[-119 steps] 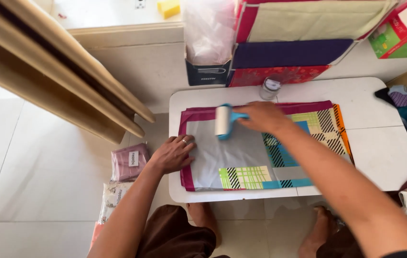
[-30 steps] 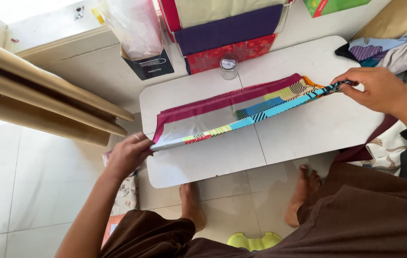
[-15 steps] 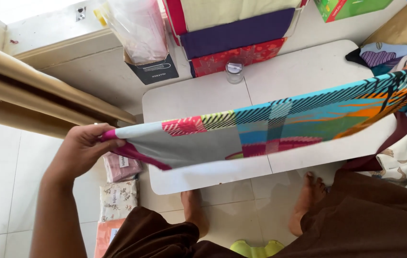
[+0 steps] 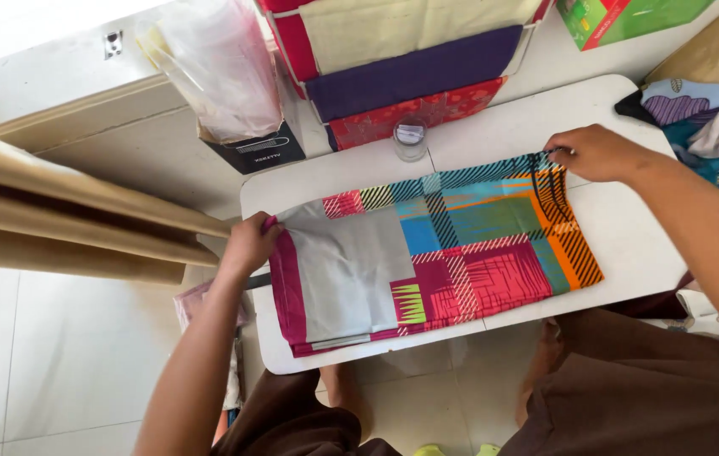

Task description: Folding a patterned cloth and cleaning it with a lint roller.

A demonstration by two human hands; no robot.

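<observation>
The folded patchwork cloth [image 4: 452, 253] lies flat on the low white table [image 4: 629, 211], spread from the table's left edge almost to its right third, with a grey panel and magenta border at the left end and blocks of blue, teal, pink and orange stripes toward the right. Its near edge runs along the front rim of the table.

The left hand [image 4: 249, 243] grips the far left corner of the cloth, fingers curled shut around the magenta hem. The right hand [image 4: 594, 153] pinches the far right corner, thumb and fingertips closed on the striped edge and resting on the tabletop.

Just behind the cloth, near the table's far edge, stands a small clear glass jar [image 4: 410, 138]. Beyond it, off the table, stacked fabric boxes [image 4: 410, 76] in red, purple and cream lean against one another, and a dark box holding clear plastic bags [image 4: 224, 67] sits to their left. A heap of patterned fabrics [image 4: 697, 114] lies past the table's right end. Pale wooden boards [image 4: 64, 219] slant across the left side above the tiled floor.
</observation>
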